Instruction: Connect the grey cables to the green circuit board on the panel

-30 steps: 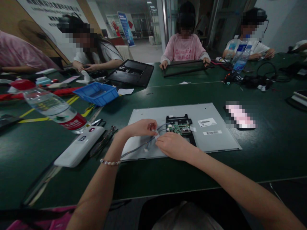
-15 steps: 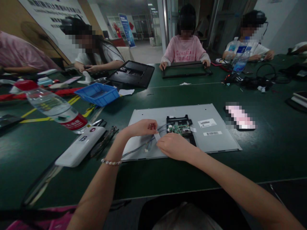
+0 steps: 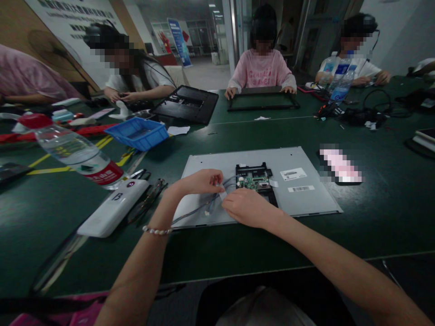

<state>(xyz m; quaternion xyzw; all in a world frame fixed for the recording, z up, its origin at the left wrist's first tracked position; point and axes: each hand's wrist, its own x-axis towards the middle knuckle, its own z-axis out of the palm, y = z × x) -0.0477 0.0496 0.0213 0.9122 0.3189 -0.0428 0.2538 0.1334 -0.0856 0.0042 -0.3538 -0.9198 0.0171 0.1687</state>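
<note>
A flat grey metal display panel [image 3: 306, 201] lies face down before me, with a green circuit board [image 3: 251, 182] in a black frame at its middle. Left of the board, my left hand [image 3: 205, 181] pinches the upper end of a small whitish strip of tape [image 3: 223, 194]. The lower end of the strip is in the closed fingers of my right hand [image 3: 246, 206], whose fingertips are partly hidden. Grey-blue cables [image 3: 195, 211] run under both hands toward the board. White labels [image 3: 293, 174] are stuck on the panel's right part.
Left of the panel are a white power bank [image 3: 113, 208], glasses [image 3: 147, 203] and a tilted water bottle [image 3: 81, 151]. Behind stands a blue bin [image 3: 139, 135]. A phone [image 3: 340, 166] lies to the right. Across the table, a person holds a black frame [image 3: 263, 107].
My hands and the tape strip stay almost where they were. Across the table, the black frame in the person's hands has shifted slightly.
</note>
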